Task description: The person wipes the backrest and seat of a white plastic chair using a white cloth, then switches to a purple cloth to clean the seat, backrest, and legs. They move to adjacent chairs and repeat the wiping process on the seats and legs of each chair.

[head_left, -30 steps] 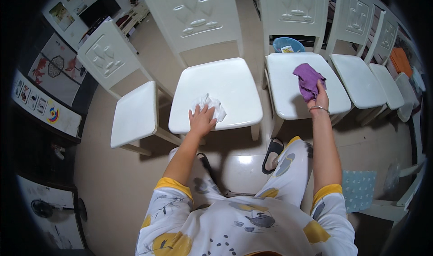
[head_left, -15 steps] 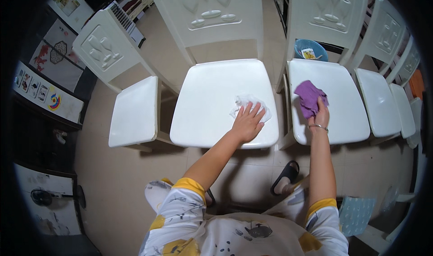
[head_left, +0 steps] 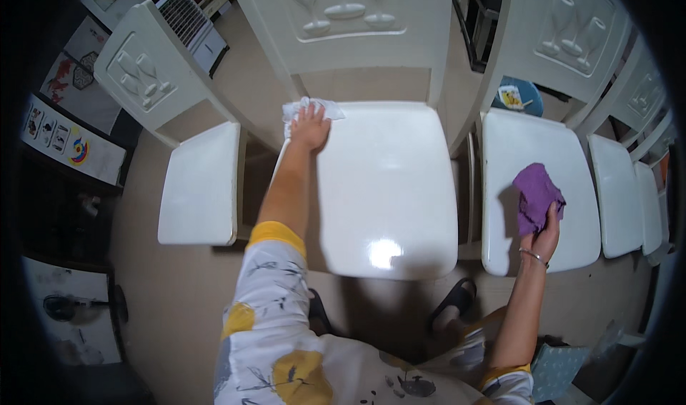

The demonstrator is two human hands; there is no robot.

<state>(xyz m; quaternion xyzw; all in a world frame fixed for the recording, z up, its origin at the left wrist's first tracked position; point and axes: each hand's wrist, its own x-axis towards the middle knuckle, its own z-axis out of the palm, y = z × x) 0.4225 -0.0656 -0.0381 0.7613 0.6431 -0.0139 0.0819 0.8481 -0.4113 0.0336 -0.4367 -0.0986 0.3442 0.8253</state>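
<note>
My left hand lies over a crumpled white cloth at the far left corner of the middle chair's white seat. Its fingers are stretched out and slightly spread on top of the cloth, pressing it against the seat's back edge. Above the seat of the chair to the right, my right hand holds a folded purple cloth by its lower end. The cloth casts a shadow on that seat, and my right fingers are partly hidden behind it.
Another white chair stands at the left, and more chairs line up at the far right. A blue basin sits behind the right chair. Farther back left is a white air cooler. Dark slippers show on my feet.
My left hand has slid the white cloth from the seat's right side to its far left corner. My right hand, with the purple cloth, has shifted right and nearer to me.
</note>
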